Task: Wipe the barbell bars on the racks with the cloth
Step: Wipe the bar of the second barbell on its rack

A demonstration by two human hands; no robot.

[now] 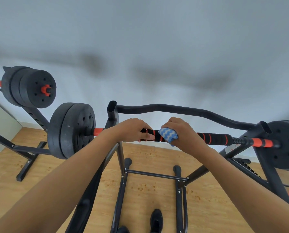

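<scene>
A black barbell bar (214,138) with red rings and red ends lies across a black rack (112,113), with black weight plates (71,130) at each end. My left hand (132,130) grips the bar left of its middle. Right beside it, my right hand (182,132) holds a blue-and-white patterned cloth (167,135) wrapped against the bar. A second barbell (29,86) with black plates sits on another rack at the far left; its bar is mostly out of view.
The rack's curved black top rail (174,109) runs behind the bar. Its legs and cross brace (155,174) stand on a wooden floor (148,190). My black shoes (156,219) show at the bottom. A grey wall lies behind.
</scene>
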